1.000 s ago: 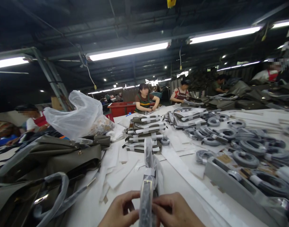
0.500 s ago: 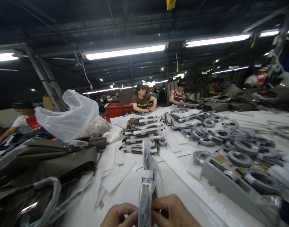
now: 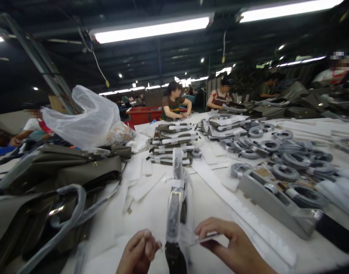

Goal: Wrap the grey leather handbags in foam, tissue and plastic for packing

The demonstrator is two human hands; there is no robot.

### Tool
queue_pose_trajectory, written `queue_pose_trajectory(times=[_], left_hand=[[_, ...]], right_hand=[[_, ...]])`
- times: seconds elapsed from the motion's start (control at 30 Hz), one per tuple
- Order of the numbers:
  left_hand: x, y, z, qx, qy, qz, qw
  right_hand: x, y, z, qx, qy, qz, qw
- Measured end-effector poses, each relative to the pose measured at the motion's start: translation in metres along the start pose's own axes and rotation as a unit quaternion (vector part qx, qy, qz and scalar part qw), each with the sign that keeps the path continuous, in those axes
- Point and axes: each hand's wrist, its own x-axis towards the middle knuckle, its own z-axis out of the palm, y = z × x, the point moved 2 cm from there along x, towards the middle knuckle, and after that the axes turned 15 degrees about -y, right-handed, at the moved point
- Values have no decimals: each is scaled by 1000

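Observation:
A dark strap with a gold buckle [image 3: 174, 201], partly in clear plastic wrap, lies lengthwise on the white table in front of me. My left hand [image 3: 140, 251] is just left of the strap, apart from it, fingers curled together; whether anything small is in them is unclear. To the right of the strap, my right hand [image 3: 227, 241] pinches a thin edge of clear plastic film [image 3: 187, 238] between thumb and fingers. The strap's lower end is bare and dark.
Folded bags [image 3: 174, 139] are stacked ahead. Wrapped strap coils [image 3: 285, 172] and a grey tape dispenser [image 3: 274, 205] are on the right. Dark bags [image 3: 83, 171] and a plastic bag [image 3: 89, 118] occupy the left. A person [image 3: 174, 101] works across the table.
Both hands have come off the strap's sides; the left moved left, the right moved right, drawing film out. The strap's lower end now shows bare. The view has tilted downward.

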Motion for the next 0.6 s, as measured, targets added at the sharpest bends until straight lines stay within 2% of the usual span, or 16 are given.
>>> queue_pose_trajectory(times=[0.1,0.17,0.23,0.33,0.4,0.5,0.6], left_hand=[[-7,-5,13,-63,-35,23,997],[-9,-9,14,-58,-50,26,997],[-11,-13,11,-40,-50,19,998],[-12,-13,11,-10,-55,4,998],[-12,-9,15,25,-69,-4,997],[-9,5,25,132,-87,-7,987],[-6,22,31,226,-97,46,968]], right_hand=[[-3,3,6,102,12,-1,995],[-7,10,12,153,2,-10,988],[-9,10,18,174,-16,-35,984],[-8,-4,25,168,-34,-97,981],[-3,-19,30,125,-43,-139,981],[11,-36,37,-6,-44,-157,987],[25,-46,42,-143,-45,-150,977]])
